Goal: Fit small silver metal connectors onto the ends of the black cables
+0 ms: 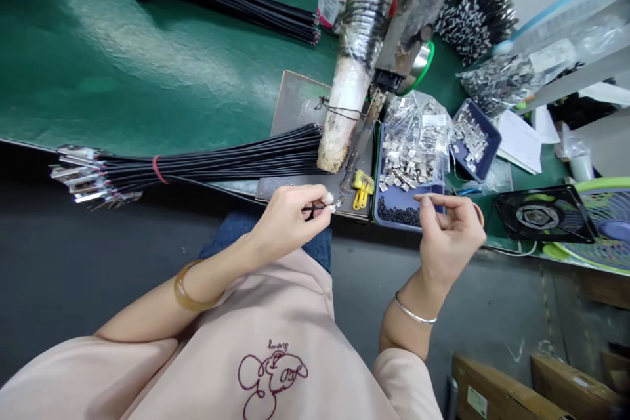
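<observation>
My left hand [290, 216] pinches a black cable [311, 209] close to its end, where a small metal connector [339, 201] sticks out past the fingertips. That cable runs back left toward a bundle of black cables [216, 163] tied with a red band, its metal plugs at the far left end. Over the front edge of a blue tray [401, 199], my right hand [453, 226] is closed, thumb and forefinger together; anything between them is too small to make out. The tray holds small metal connector shells [406, 167] and tiny black pieces [401, 212].
A white-tipped fume hose [339, 118] and a metal arm [408, 20] hang over a grey board [290, 105]. Yellow clips [363, 190] lie beside the tray. Another cable bundle [231, 0] lies behind. At right are a second blue tray [485, 164] and a black fan [544, 215].
</observation>
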`<state>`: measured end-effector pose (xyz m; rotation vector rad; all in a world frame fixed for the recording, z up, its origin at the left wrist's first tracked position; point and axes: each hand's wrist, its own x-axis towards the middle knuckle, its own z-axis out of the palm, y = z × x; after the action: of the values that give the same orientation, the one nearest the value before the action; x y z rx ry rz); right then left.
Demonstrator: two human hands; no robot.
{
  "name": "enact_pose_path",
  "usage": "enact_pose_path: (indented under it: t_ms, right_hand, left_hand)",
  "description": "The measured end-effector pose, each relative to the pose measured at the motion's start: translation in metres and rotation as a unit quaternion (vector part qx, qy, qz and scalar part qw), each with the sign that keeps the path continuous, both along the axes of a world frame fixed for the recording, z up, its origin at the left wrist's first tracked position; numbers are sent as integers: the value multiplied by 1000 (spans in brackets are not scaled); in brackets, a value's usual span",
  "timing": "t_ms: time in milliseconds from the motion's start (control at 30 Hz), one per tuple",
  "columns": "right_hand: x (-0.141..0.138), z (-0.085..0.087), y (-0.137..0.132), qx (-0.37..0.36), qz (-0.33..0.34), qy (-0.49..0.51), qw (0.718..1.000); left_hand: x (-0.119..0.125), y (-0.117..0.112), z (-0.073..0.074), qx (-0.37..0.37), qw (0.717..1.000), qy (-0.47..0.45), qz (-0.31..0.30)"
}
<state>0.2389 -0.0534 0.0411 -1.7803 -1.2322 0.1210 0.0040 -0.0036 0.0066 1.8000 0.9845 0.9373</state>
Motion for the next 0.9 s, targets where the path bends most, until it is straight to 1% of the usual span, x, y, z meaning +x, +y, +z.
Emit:
enact_pose_path:
  t_ms: [33,67,100,167,233,267,367,433,600,733,900]
  right_hand:
    - [-8,0,-3,24,-3,23,999]
    - [-16,-1,-6,32,5,46,998]
    - [-24,-3,-9,23,24,70,997]
    - [-39,-11,-12,-20,84,116,990]
    - [-54,-21,-12,-65,138,146,978]
    - [-60,-25,-11,-80,153,149,974]
    - [-73,-33,-6,-91,167,121,974]
    - [-76,-34,-5,-90,170,102,976]
    - [-76,-30,-5,-99,196,94,971]
    - [-76,-30,-6,-99,200,76,972]
    - [-78,-29,-5,-93,205,27,974]
  left_hand:
    - [0,-1,0,-31,999,-11,5]
    - [0,-1,-1,-58,998,-21,7]
    - [0,-1,0,-82,996,-32,8]
    - [0,-2,1,-114,992,-48,9]
    - [-1,-2,2,-123,991,-53,9]
    - [-1,-2,3,-120,991,-54,9]
    - [-2,-3,5,-108,993,-53,4]
    - [-3,-3,5,-102,993,-51,1]
    - [-2,-2,5,-92,995,-44,0]
    - [-3,-2,5,-91,995,-42,-2]
    - [-4,-3,2,-81,996,-40,-3]
